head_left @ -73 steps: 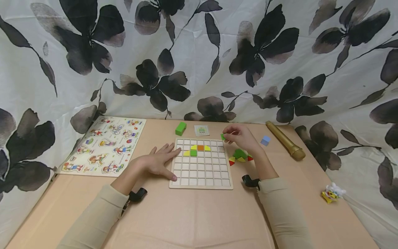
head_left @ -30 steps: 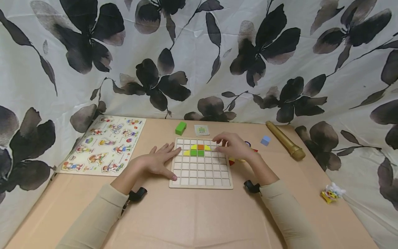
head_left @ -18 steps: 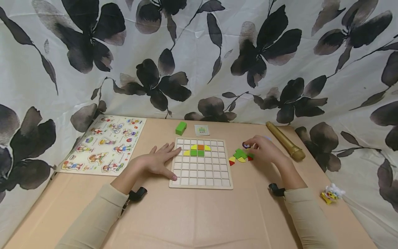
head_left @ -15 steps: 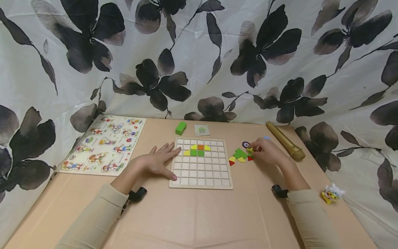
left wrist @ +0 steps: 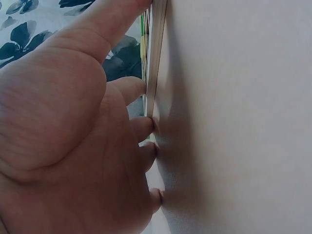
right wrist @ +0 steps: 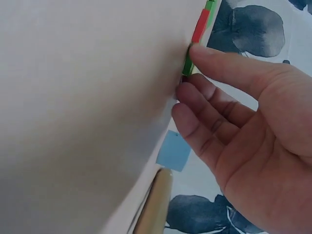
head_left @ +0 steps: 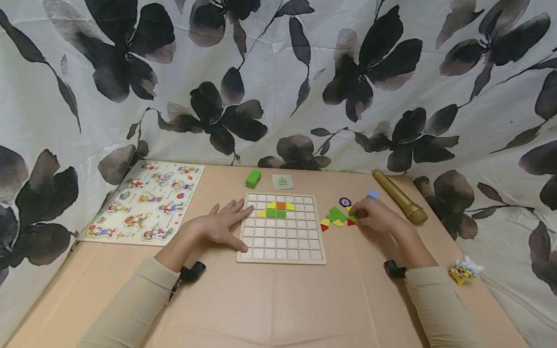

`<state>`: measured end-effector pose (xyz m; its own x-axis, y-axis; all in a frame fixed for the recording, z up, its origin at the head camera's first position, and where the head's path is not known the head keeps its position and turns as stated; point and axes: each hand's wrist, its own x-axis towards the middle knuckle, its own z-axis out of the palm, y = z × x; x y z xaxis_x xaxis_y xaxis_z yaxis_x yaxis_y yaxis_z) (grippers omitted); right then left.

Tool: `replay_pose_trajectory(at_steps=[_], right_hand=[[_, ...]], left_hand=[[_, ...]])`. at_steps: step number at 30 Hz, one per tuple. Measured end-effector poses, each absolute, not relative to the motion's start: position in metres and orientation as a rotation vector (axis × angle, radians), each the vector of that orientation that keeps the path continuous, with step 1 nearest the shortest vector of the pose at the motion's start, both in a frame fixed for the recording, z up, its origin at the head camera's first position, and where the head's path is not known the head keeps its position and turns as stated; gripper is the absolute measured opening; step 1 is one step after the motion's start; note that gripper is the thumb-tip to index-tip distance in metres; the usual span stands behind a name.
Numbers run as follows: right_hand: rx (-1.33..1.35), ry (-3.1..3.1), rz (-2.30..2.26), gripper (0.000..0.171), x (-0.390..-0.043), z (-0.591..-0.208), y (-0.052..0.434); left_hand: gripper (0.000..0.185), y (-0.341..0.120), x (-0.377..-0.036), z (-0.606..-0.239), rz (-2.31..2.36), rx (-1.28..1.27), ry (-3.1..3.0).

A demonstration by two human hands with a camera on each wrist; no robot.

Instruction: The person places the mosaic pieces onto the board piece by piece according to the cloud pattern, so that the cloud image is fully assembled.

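A wooden grid board (head_left: 281,241) lies in the middle of the table, with yellow, orange and green tiles (head_left: 276,210) set in its upper rows. My left hand (head_left: 226,224) lies flat with straight fingers against the board's left edge (left wrist: 157,53). My right hand (head_left: 356,215) is at the pile of loose tiles (head_left: 334,217) right of the board. In the right wrist view its thumb and fingertips pinch a thin green tile (right wrist: 187,63), with a red tile (right wrist: 200,25) just beyond it.
A purple round piece (head_left: 345,201), a blue cube (head_left: 372,195) and a gold tube (head_left: 398,195) lie beyond the right hand. A green block (head_left: 253,179) and a small card (head_left: 282,181) sit behind the board. A picture puzzle (head_left: 148,205) lies far left, a small toy (head_left: 465,269) far right.
My right hand set a green tile into the board beside the other green one, then moved right to the loose pile and closed on another green tile. The left hand stayed put.
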<state>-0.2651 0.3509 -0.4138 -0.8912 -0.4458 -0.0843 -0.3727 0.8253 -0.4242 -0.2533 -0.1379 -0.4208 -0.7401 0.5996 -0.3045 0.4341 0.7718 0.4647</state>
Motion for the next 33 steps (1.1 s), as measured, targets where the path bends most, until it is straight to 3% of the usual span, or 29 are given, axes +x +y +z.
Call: replay_pose_trajectory(at_steps=[15, 22, 25, 30, 33], right_hand=[[-0.528, 2.718, -0.658, 0.021, -0.255, -0.410, 0.359], [-0.644, 2.755, -0.802, 0.014, -0.257, -0.408, 0.357], [-0.663, 2.740, -0.965, 0.009, -0.261, -0.403, 0.341], [-0.675, 2.628, -1.180, 0.028, -0.270, -0.394, 0.293], [-0.690, 2.586, -1.171, 0.029, -0.277, -0.394, 0.262]], left_hand=[[0.118, -0.137, -0.253, -0.418, 0.504, 0.786, 2.522], [0.119, -0.137, -0.253, -0.417, 0.507, 0.783, 2.523], [0.119, -0.138, -0.253, -0.418, 0.509, 0.781, 2.526], [0.119, -0.138, -0.253, -0.420, 0.505, 0.785, 2.527], [0.119, -0.138, -0.253, -0.421, 0.513, 0.790, 2.524]])
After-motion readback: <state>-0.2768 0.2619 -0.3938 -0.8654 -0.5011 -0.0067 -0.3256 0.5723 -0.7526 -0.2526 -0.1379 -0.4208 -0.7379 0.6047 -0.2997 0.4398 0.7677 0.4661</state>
